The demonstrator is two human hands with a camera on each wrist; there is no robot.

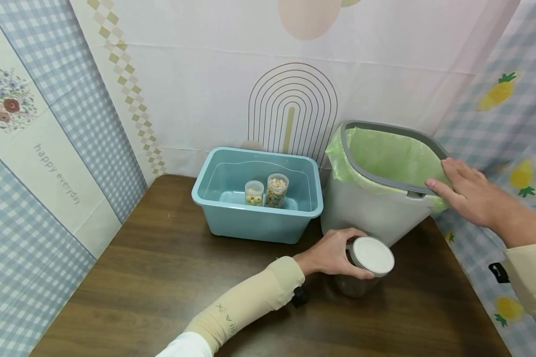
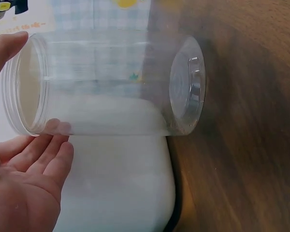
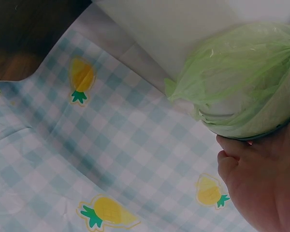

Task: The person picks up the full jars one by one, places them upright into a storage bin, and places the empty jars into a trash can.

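Soft, even, fairly bright light fills the head view, with only faint shadows on the wooden table (image 1: 161, 277) under the blue tub (image 1: 256, 198) and the left arm. The left wrist picture is hazy and washed out around the clear jar (image 2: 106, 87). The right wrist view is dimmer, soft-focused, its upper left corner dark.

Your left hand (image 1: 328, 255) covers the near side of the clear jar (image 1: 362, 270), and its white lid (image 1: 372, 255) hides the inside from your head view; in the left wrist view the jar (image 2: 106, 87) is blurred and the palm is cut off by the left and bottom edges. Your right hand (image 1: 466, 191) hides the corner of the waste bin's grey rim (image 1: 384, 181), and in the right wrist view only part of that hand (image 3: 261, 186) shows at the lower right corner. The contents of the two small jars (image 1: 268, 191) in the blue tub (image 1: 214, 198) are too small to identify.
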